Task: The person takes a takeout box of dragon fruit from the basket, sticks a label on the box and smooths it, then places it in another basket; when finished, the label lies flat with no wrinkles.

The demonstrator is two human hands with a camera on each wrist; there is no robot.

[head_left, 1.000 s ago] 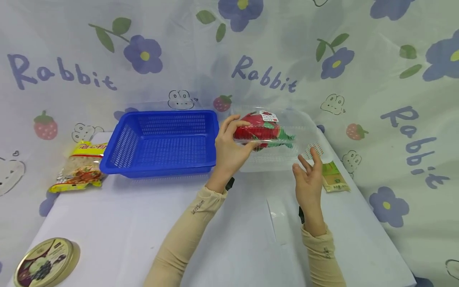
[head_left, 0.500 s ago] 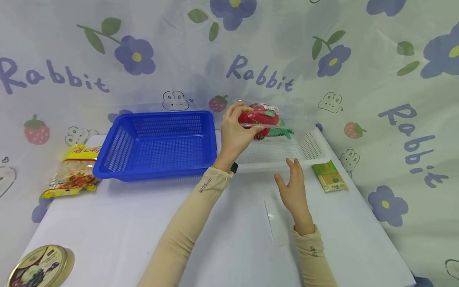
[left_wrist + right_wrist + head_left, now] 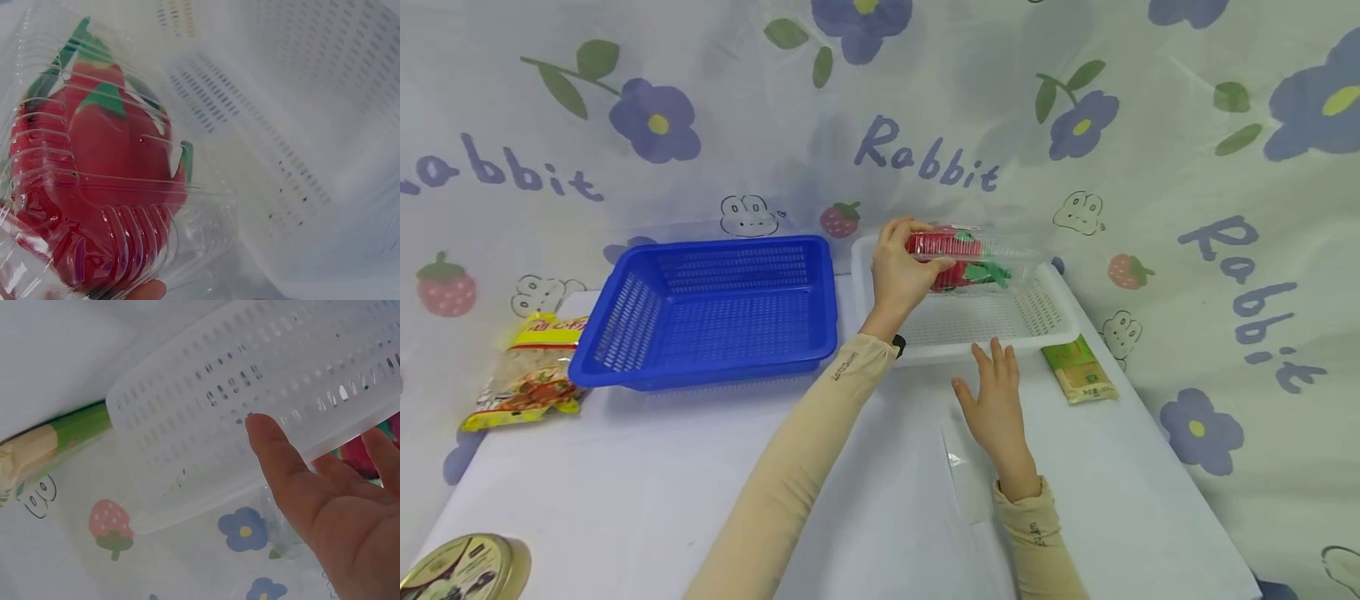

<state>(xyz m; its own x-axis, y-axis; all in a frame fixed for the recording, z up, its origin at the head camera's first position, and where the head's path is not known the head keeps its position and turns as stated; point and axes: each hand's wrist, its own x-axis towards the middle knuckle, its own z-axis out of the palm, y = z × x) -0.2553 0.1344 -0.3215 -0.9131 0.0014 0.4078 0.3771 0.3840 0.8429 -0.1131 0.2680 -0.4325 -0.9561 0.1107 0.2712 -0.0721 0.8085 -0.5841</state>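
My left hand [image 3: 901, 271] grips the left end of a clear plastic clamshell box [image 3: 1011, 248]. Inside it lies a red dragon fruit [image 3: 119, 140] with green tips. The box is over the rear of a white plastic basket [image 3: 1052, 339]; whether it touches the basket floor I cannot tell. In the left wrist view only a fingertip [image 3: 149, 290] shows at the box's edge. My right hand [image 3: 996, 417] holds nothing, its fingers extended and spread just in front of the basket's near rim. The right wrist view shows its thumb [image 3: 275, 453] close to the perforated basket wall.
A blue basket [image 3: 700, 379] stands left of the white one. Beyond it lies a yellow-edged food bag [image 3: 531, 375]. A green-and-tan packet [image 3: 1082, 371] is at the white basket's right. A round tin [image 3: 463, 571] sits front left, and a flat, whitish strip [image 3: 966, 479] lies near my right forearm.
My left hand has carried the box slightly rightward and back within the white basket. My right hand has drawn away from the box, left and toward me. The view has shifted right.
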